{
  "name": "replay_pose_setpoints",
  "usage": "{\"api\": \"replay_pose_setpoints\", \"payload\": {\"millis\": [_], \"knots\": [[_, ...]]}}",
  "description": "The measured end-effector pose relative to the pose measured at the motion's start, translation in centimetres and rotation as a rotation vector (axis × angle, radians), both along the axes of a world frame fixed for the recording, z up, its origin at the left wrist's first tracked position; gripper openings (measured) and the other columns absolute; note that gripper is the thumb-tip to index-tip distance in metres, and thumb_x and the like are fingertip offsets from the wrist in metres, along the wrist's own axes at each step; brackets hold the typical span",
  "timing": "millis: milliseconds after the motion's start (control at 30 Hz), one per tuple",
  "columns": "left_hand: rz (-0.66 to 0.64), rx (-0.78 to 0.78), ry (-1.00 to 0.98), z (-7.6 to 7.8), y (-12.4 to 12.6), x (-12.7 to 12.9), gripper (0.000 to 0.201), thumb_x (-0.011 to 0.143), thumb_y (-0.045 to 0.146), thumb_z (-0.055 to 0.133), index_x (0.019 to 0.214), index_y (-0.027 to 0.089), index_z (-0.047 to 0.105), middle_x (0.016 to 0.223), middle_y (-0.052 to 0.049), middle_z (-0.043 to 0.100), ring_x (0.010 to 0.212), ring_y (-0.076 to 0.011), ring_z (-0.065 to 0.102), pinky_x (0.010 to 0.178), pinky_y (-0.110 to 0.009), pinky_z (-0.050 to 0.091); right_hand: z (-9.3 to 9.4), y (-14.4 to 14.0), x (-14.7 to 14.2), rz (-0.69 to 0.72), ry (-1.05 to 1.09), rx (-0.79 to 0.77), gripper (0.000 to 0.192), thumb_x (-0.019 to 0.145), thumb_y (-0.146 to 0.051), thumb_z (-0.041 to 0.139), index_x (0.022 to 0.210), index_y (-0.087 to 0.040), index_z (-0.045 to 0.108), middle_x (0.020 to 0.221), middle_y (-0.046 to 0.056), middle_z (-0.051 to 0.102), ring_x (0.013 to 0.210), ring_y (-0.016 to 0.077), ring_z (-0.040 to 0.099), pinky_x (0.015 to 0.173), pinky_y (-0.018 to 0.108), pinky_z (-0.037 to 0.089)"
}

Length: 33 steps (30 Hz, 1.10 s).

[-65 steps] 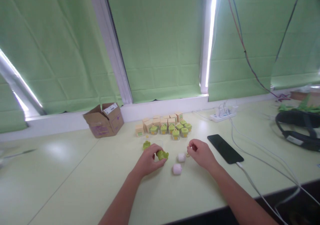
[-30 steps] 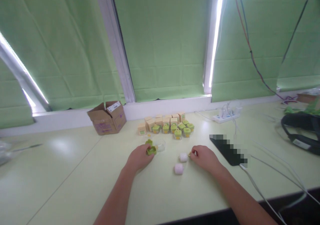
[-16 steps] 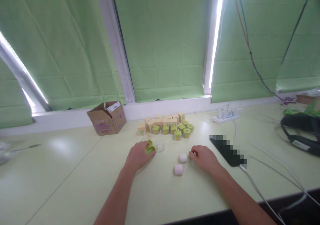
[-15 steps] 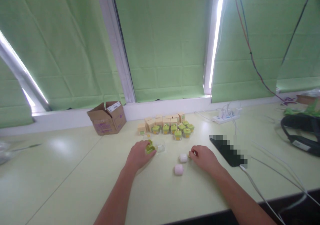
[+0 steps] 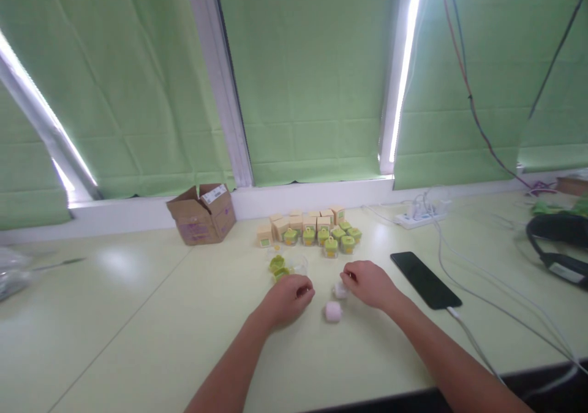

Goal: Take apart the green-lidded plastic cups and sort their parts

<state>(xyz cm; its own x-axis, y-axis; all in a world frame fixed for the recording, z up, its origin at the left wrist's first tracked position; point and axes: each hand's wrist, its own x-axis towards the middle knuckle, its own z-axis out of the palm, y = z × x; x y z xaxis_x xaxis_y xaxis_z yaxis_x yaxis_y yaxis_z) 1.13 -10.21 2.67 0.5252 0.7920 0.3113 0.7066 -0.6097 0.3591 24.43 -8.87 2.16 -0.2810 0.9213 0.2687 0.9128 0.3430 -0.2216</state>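
Now: both hands curled low over small pieces on the table

Both hands rest on the pale table [image 5: 138, 315]. The left hand [image 5: 288, 299] is loosely curled with its fingers drawn in; whether it holds anything I cannot tell. Two green caps [image 5: 277, 267] lie just beyond it beside a clear cup [image 5: 298, 264]. The right hand [image 5: 369, 284] is bent, fingertips pressed together beside a white block [image 5: 339, 289]; a pink block [image 5: 333, 312] lies between the hands. Behind stand small jars [image 5: 321, 237], small boxes [image 5: 294, 222], a carton [image 5: 202, 214] and a phone [image 5: 425, 271].

Head-height view toward the window wall
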Motion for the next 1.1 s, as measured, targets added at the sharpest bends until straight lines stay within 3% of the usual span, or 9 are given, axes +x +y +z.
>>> {"api": "replay_pose_setpoints", "payload": {"millis": [133,333,600,733,833,1100], "knots": [[0.008,-0.033,0.021,-0.1,0.0,-0.1,0.017,0.079,0.017,0.046,0.066,0.016,0.056,0.06,0.002,0.052,0.058,-0.011,0.044,0.056,-0.022,0.03,0.8,2.1,-0.2,-0.012,0.001,-0.015,0.031,0.089,-0.038,0.04,0.08,-0.021,0.063,0.079,0.003,0.066,0.074,0.0161,0.057,0.06,0.025,0.029],[0.03,-0.114,0.03,0.0,-0.1,-0.1,0.017,0.079,0.02,0.046,0.069,0.015,0.06,0.064,0.0,0.056,0.06,-0.0123,0.045,0.058,-0.022,0.03,0.8,5.9,-1.3,-0.051,-0.017,0.044,0.036,0.082,-0.042,0.049,0.108,-0.019,0.057,0.105,0.009,0.062,0.096,0.0229,0.054,0.077,0.029,0.035],[0.016,-0.112,0.037,0.0,-0.2,-0.2,0.017,0.078,0.017,0.045,0.067,0.015,0.058,0.061,0.001,0.052,0.058,-0.0112,0.042,0.056,-0.022,0.029,-0.9,8.3,-2.7,-0.106,-0.112,0.115,0.059,0.079,-0.042,0.052,0.13,-0.017,0.038,0.117,0.015,0.056,0.114,0.0299,0.041,0.097,0.044,0.017],[0.04,-0.122,0.049,0.0,-0.3,-0.1,0.018,0.079,0.019,0.046,0.069,0.015,0.06,0.063,0.001,0.054,0.059,-0.0115,0.043,0.058,-0.022,0.03,-1.8,8.6,-3.0,-0.12,-0.151,0.144,0.058,0.079,-0.041,0.05,0.129,-0.015,0.039,0.113,0.016,0.058,0.112,0.0297,0.042,0.101,0.047,0.005],[0.038,-0.134,0.053,0.0,-0.3,-0.2,0.017,0.079,0.019,0.046,0.071,0.015,0.061,0.064,0.0,0.055,0.06,-0.0116,0.044,0.059,-0.022,0.031,-2.0,8.4,-3.1,-0.128,-0.146,0.193,0.054,0.079,-0.04,0.05,0.126,-0.016,0.043,0.112,0.015,0.058,0.11,0.0292,0.042,0.101,0.047,0.002],[0.039,-0.075,0.069,-0.5,-0.2,-0.5,0.015,0.079,0.02,0.048,0.071,0.016,0.061,0.063,0.001,0.055,0.06,-0.0121,0.046,0.058,-0.023,0.031,-1.4,6.6,-3.3,-0.088,-0.06,0.162,0.038,0.075,-0.043,0.055,0.105,-0.02,0.057,0.106,0.011,0.055,0.104,0.0276,0.044,0.092,0.041,0.023]]}}
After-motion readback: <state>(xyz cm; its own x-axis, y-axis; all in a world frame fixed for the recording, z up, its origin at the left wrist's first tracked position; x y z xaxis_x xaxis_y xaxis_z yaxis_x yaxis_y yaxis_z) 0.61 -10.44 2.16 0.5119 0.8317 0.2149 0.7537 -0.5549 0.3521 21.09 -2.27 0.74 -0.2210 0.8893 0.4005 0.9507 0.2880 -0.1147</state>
